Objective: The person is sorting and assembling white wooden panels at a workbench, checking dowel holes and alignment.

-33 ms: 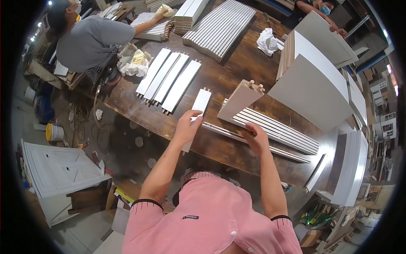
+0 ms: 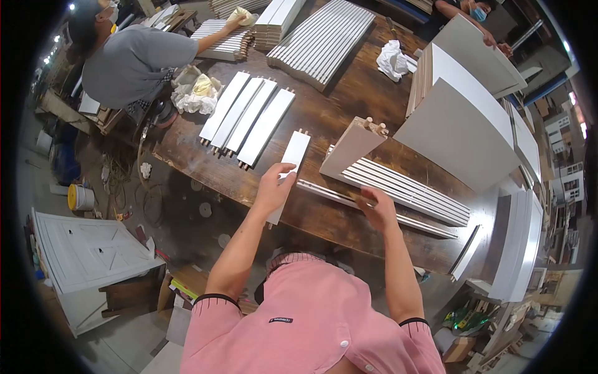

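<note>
reaches in with both hands well apart. rests the left hand over a narrow, flat white slat, near the dial's centre on a brown wooden table, with thumb and forefinger parted across the smooth face; cannot tell whether clamped. shows wooden pegs jutting from the slat's far end. curls the right hand loosely at four o'clock, with thumb and fingers parted, close by long white strips. includes four similar pegged slats side by side at eleven. takes in a white-and-yellow bucket on the floor at nine, with contents too small to make out. also pictured: at ten, a grey-shirted co-worker.
</note>
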`<action>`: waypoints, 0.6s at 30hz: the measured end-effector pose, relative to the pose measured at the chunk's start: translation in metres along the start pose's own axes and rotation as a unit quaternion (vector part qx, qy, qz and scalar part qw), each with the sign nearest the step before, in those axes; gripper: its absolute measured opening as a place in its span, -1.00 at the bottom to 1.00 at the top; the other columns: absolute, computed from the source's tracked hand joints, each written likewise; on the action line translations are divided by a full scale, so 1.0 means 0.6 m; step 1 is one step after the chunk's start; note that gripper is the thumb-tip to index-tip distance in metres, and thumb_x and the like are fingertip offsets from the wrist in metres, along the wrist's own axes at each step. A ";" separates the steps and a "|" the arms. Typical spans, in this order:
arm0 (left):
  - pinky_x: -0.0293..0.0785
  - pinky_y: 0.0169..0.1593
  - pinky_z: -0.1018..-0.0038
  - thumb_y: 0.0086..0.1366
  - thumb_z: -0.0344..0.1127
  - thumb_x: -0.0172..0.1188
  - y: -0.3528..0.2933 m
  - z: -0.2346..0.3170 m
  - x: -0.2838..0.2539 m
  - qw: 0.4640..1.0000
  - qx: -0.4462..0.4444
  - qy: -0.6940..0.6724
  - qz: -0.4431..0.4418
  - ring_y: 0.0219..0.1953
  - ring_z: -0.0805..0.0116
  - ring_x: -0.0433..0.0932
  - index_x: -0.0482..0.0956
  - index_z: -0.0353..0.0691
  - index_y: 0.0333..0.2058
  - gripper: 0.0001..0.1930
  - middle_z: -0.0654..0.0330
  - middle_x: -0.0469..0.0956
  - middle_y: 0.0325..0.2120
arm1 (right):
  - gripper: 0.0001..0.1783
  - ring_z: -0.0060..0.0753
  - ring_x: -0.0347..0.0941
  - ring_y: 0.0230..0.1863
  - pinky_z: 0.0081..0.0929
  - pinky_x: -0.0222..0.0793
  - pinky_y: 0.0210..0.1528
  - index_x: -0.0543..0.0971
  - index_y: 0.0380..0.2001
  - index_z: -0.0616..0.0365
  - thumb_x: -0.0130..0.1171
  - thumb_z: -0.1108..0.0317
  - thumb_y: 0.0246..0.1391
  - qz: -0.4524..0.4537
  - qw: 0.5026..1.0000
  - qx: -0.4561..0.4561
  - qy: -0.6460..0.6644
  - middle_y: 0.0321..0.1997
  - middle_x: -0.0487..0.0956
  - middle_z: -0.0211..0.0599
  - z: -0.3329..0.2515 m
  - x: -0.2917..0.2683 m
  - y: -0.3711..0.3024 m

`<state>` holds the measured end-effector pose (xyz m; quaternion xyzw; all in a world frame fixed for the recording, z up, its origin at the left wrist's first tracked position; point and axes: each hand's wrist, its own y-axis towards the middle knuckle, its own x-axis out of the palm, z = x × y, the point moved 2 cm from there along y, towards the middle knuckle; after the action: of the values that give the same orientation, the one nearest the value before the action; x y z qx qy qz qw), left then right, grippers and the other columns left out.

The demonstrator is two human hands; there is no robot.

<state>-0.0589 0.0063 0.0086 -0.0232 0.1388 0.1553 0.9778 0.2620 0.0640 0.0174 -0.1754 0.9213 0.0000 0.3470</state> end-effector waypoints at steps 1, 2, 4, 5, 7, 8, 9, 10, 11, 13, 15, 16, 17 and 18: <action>0.46 0.08 0.25 0.34 -0.29 0.21 -0.001 -0.002 -0.002 1.000 0.002 0.002 -0.006 -0.01 0.16 0.59 0.61 -0.28 -0.05 -0.72 0.04 0.62 -0.09 | -0.54 -0.11 0.57 0.01 -0.22 0.44 0.09 0.63 0.00 0.07 0.41 0.15 0.03 0.004 0.999 -0.023 -0.033 -0.05 0.65 -0.15 0.012 -0.001 -0.017; 0.46 0.08 0.25 0.34 -0.29 0.21 -0.005 -0.005 -0.005 1.000 0.005 0.017 -0.013 -0.01 0.15 0.59 0.61 -0.29 -0.05 -0.73 0.05 0.62 -0.10 | -0.54 -0.11 0.57 0.01 -0.22 0.44 0.09 0.63 0.00 0.07 0.41 0.15 0.03 0.007 0.999 -0.020 -0.030 -0.05 0.65 -0.15 0.023 -0.006 -0.033; 0.46 0.08 0.26 0.35 -0.29 0.20 -0.010 -0.011 -0.008 0.999 0.009 0.035 -0.024 -0.01 0.14 0.59 0.61 -0.29 -0.05 -0.73 0.05 0.62 -0.10 | -0.64 -0.12 0.58 -0.05 -0.17 0.46 0.00 0.67 -0.10 -0.03 0.41 0.21 -0.02 0.014 0.971 -0.065 -0.230 -0.09 0.67 -0.25 0.041 -0.018 -0.055; 0.46 0.08 0.26 0.34 -0.30 0.20 -0.012 -0.013 -0.008 0.998 0.014 0.045 -0.028 -0.01 0.13 0.59 0.61 -0.29 -0.06 -0.74 0.05 0.62 -0.11 | -0.64 -0.12 0.58 -0.05 -0.17 0.46 0.00 0.67 -0.10 -0.03 0.41 0.21 -0.02 0.019 0.972 -0.060 -0.228 -0.09 0.67 -0.25 0.045 -0.023 -0.060; 0.46 0.08 0.27 0.34 -0.30 0.20 -0.018 -0.016 -0.009 0.997 0.023 0.056 -0.040 -0.01 0.13 0.59 0.61 -0.30 -0.06 -0.74 0.05 0.62 -0.12 | -0.73 -0.09 0.56 -0.10 -0.13 0.40 -0.06 0.70 -0.19 -0.11 0.38 0.21 -0.03 0.019 0.972 -0.034 -0.230 -0.16 0.68 -0.34 0.052 -0.031 -0.069; 0.46 0.08 0.27 0.34 -0.30 0.21 -0.019 -0.008 -0.009 0.997 0.030 0.060 -0.033 -0.01 0.13 0.59 0.61 -0.29 -0.07 -0.74 0.05 0.62 -0.12 | -0.73 -0.09 0.56 -0.10 -0.13 0.40 -0.06 0.70 -0.19 -0.11 0.38 0.21 -0.03 0.027 0.973 -0.026 -0.229 -0.16 0.68 -0.34 0.056 -0.035 -0.072; 0.46 0.07 0.27 0.33 -0.30 0.21 -0.018 -0.001 -0.008 0.997 0.036 0.064 -0.026 -0.01 0.13 0.59 0.61 -0.29 -0.07 -0.74 0.05 0.62 -0.13 | -0.75 -0.11 0.55 -0.10 -0.14 0.38 -0.07 0.70 -0.19 -0.15 0.36 0.21 0.00 -0.001 0.974 -0.035 -0.225 -0.16 0.68 -0.38 0.059 -0.037 -0.075; 0.46 0.07 0.27 0.31 -0.31 0.23 -0.018 0.007 -0.009 0.997 0.029 0.058 -0.029 -0.01 0.14 0.58 0.60 -0.28 -0.05 -0.73 0.06 0.61 -0.11 | -0.77 -0.12 0.55 -0.11 -0.15 0.35 -0.09 0.70 -0.20 -0.18 0.35 0.21 0.02 -0.029 0.974 -0.043 -0.220 -0.16 0.68 -0.43 0.062 -0.039 -0.079; 0.46 0.07 0.27 0.31 -0.31 0.23 -0.015 0.017 -0.008 0.997 0.034 0.057 -0.038 -0.01 0.14 0.58 0.60 -0.28 -0.05 -0.73 0.06 0.61 -0.11 | -0.77 -0.12 0.55 -0.11 -0.15 0.35 -0.09 0.70 -0.20 -0.18 0.35 0.21 0.02 -0.021 0.975 -0.036 -0.220 -0.16 0.68 -0.43 0.061 -0.041 -0.084; 0.45 0.08 0.27 0.30 -0.32 0.26 -0.007 0.039 0.000 0.995 0.065 0.066 -0.019 0.00 0.15 0.57 0.59 -0.26 -0.02 -0.70 0.08 0.60 -0.08 | -0.77 -0.13 0.54 -0.09 -0.14 0.35 -0.07 0.70 -0.19 -0.19 0.35 0.22 0.01 -0.036 0.973 -0.016 -0.228 -0.17 0.67 -0.42 0.057 -0.037 -0.094; 0.41 0.14 0.25 0.26 -0.32 0.30 0.006 0.072 0.017 0.995 0.078 0.057 -0.039 0.09 0.16 0.52 0.54 -0.26 0.07 -0.60 0.07 0.57 0.00 | -0.75 -0.15 0.54 -0.07 -0.15 0.34 -0.05 0.69 -0.18 -0.17 0.36 0.23 0.00 -0.034 0.972 -0.010 -0.232 -0.18 0.66 -0.40 0.062 -0.035 -0.108; 0.39 0.17 0.24 0.25 -0.32 0.31 0.015 0.089 0.028 0.994 0.087 0.050 -0.040 0.13 0.16 0.49 0.50 -0.25 0.12 -0.54 0.06 0.54 0.04 | -0.73 -0.16 0.54 -0.07 -0.15 0.34 -0.05 0.68 -0.17 -0.15 0.36 0.23 -0.01 -0.026 0.975 -0.038 -0.217 -0.18 0.66 -0.39 0.065 -0.033 -0.112; 0.37 0.19 0.24 0.24 -0.32 0.33 0.022 0.107 0.040 0.994 0.095 0.040 -0.044 0.17 0.15 0.47 0.46 -0.25 0.16 -0.48 0.05 0.52 0.08 | -0.72 -0.16 0.54 -0.07 -0.15 0.34 -0.06 0.68 -0.16 -0.13 0.37 0.23 -0.01 -0.018 0.977 -0.064 -0.204 -0.18 0.66 -0.37 0.068 -0.029 -0.119; 0.33 0.24 0.23 0.22 -0.30 0.36 0.030 0.123 0.056 0.993 0.105 0.029 -0.055 0.22 0.14 0.42 0.37 -0.25 0.23 -0.38 0.04 0.47 0.14 | -0.69 -0.16 0.55 -0.09 -0.14 0.35 -0.10 0.67 -0.16 -0.08 0.38 0.21 -0.03 0.000 0.975 -0.071 -0.211 -0.19 0.66 -0.34 0.076 -0.026 -0.123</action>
<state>-0.0142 0.0400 0.0702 0.0676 0.1810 0.0852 0.9775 0.3263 0.0054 0.0017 -0.1956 0.8248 0.1029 0.5204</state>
